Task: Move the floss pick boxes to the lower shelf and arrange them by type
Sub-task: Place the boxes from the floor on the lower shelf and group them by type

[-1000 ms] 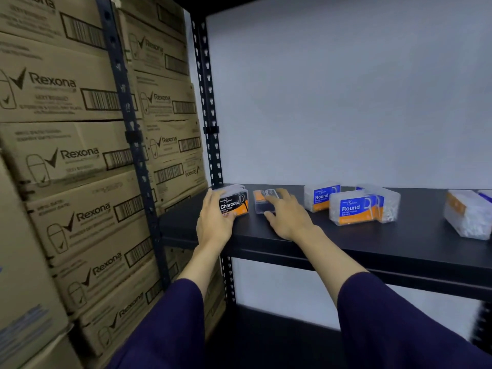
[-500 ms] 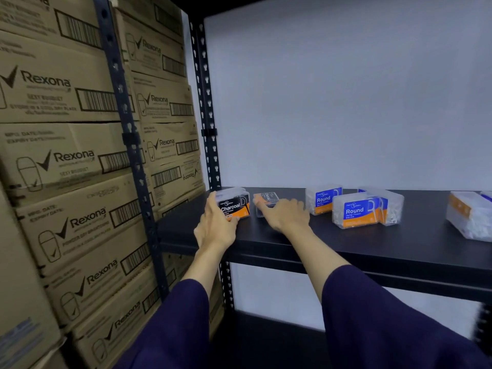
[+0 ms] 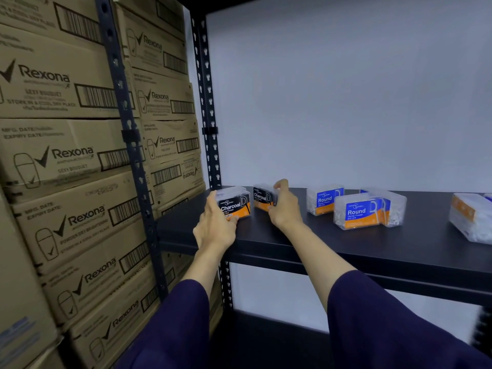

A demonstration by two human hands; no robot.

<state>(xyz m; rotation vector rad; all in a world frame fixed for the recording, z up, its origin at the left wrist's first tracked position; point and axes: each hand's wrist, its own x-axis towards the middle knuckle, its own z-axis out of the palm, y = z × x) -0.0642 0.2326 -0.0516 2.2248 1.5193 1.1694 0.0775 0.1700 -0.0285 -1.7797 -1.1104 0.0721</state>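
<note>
Left hand [image 3: 215, 230] pinches front charcoal box [image 3: 234, 206] at black shelf's [image 3: 332, 242] left end. Right hand [image 3: 283, 207] curls around second charcoal box [image 3: 262, 199] just behind, likely grouping by type. Round boxes [image 3: 358, 213] stand apart, rightward.

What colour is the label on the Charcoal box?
Black and orange on the Charcoal box, head view.

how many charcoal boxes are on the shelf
2. One Charcoal box at the shelf's left end, gripped by the left hand; the second Charcoal box just right of it, gripped by the right hand. None seem hidden.
</note>
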